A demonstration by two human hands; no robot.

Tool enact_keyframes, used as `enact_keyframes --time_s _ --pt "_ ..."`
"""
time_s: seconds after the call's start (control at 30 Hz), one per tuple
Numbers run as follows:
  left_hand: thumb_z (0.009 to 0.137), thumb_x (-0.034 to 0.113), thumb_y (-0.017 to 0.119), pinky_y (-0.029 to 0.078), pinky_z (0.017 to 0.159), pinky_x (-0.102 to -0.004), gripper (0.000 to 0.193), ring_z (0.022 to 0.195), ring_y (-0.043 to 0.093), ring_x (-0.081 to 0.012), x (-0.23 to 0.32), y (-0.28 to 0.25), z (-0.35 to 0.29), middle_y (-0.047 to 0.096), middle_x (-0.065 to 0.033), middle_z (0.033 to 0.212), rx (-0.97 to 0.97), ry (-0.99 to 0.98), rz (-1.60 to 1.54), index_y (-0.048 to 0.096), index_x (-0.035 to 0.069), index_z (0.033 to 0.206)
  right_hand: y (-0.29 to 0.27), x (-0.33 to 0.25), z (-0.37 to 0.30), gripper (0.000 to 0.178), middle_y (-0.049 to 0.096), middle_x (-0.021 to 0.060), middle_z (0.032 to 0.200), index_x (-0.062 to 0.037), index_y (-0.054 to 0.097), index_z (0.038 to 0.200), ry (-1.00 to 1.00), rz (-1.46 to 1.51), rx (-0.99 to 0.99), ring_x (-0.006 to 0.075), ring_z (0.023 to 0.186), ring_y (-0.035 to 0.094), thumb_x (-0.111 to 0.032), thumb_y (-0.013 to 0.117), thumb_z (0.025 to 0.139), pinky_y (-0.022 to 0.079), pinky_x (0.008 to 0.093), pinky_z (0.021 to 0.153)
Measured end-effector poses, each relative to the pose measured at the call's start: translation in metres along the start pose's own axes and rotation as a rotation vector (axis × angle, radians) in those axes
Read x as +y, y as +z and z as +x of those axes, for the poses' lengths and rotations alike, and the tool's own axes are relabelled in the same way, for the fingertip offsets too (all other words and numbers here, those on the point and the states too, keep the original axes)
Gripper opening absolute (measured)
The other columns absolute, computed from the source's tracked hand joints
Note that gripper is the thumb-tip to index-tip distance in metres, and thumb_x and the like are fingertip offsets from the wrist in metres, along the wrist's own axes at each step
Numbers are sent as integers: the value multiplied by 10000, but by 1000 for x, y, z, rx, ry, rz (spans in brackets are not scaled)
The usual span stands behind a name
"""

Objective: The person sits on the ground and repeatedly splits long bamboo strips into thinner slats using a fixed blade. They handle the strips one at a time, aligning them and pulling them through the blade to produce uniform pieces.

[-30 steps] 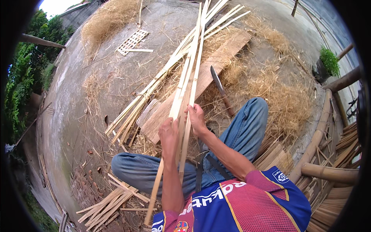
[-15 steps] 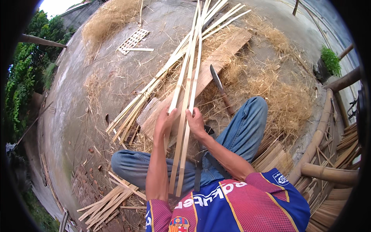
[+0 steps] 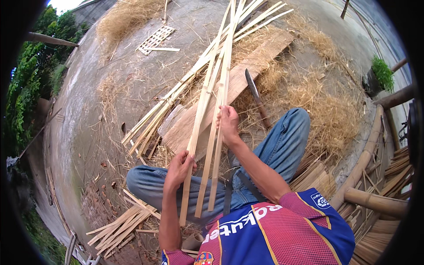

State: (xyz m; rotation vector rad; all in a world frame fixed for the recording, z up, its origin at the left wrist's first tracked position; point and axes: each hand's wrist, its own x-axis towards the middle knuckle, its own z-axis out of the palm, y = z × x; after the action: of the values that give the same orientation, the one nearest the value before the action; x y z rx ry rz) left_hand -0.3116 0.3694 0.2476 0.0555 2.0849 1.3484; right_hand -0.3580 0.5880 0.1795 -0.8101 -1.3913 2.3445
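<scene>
Long pale bamboo strips [image 3: 198, 123] slant from my lap far out over a wooden board [image 3: 271, 49]. My left hand [image 3: 179, 168], low and over my bent left leg, is closed on the leftmost strip. Farther out and to the right, my right hand [image 3: 228, 123] pinches the rightmost strip. Another strip lies between the two hands, its near end hanging over my lap. A knife [image 3: 254, 90] with a dark blade and wooden handle lies right of the board, close to my right hand. Under the strips' left side rests a bundle of bamboo strips [image 3: 174, 98].
Shavings [image 3: 322, 117] cover the ground at right, with another heap [image 3: 128, 20] at far left. A small woven lattice [image 3: 155, 39] lies beyond the bundle. Shorter strips [image 3: 120, 229] are piled by my left leg. A thick bamboo pole [image 3: 375, 203] and a potted plant [image 3: 382, 75] stand at right.
My hands have moved apart: the left toward my lap, the right farther out along the strips. The held strips have spread, the left one swinging leftward at its near end.
</scene>
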Motion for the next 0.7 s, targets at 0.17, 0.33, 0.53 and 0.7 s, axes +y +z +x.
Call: enact_keyframes --time_s 0.17,0.33,0.53,0.7 --pt "1035 267 527 473 541 -224 231 554 544 -78 6 7 7 553 1 658 -28 -92 -87 565 42 1075 -23 31 6 287 563 0 756 -33 571 1026 132 -206 -10 70 573 511 -273 691 924 443 258 452" --pt "1036 282 527 492 587 -239 312 632 575 -84 -11 3 10 607 -27 752 -2 -88 -103 553 17 1199 -8 13 2 248 659 59 977 -19 607 1119 -97 -260 -159 127 818 622 -179 659 937 528 291 737" --pt "1053 359 466 492 847 -262 500 966 593 -121 -19 -2 15 637 -84 1126 -87 -53 -304 497 -31 1365 12 15 25 282 653 82 962 -2 546 1158 71 5 -234 156 811 671 -134 666 939 605 309 700" --pt "1058 338 462 476 872 -255 471 980 575 -95 -24 0 15 635 -46 1135 -91 -69 -433 520 -18 1360 9 36 40 235 663 89 926 -6 569 1112 212 -87 -141 174 736 683 -99 680 927 603 325 648"
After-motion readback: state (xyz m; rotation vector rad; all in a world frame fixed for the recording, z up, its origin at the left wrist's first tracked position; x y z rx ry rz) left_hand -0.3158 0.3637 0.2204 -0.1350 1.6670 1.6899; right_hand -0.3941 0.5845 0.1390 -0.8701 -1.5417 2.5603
